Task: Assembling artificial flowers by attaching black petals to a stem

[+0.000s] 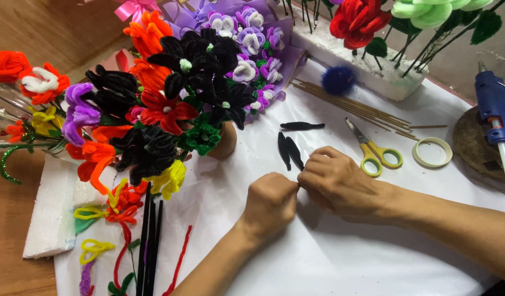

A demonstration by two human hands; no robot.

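My left hand (270,204) and my right hand (336,181) meet knuckle to knuckle over the white sheet (340,257), low in the middle of the view. Both have their fingers curled in tight, and the fingertips touch between the two hands. Whatever they pinch is hidden under the fingers. Just beyond my right hand lie two black fuzzy petal shapes (290,152) side by side, with a third black petal (302,126) farther back. Yellow-handled scissors (373,153) lie to the right of my right hand.
A pot of pipe-cleaner flowers (170,109) in black, orange, red and purple fills the left. Black stems (150,246) and loose pipe cleaners lie lower left by a foam block (49,219). Wooden sticks (351,107), a tape ring (432,152), a blue glue gun (496,115) and a foam base (345,52) stand behind.
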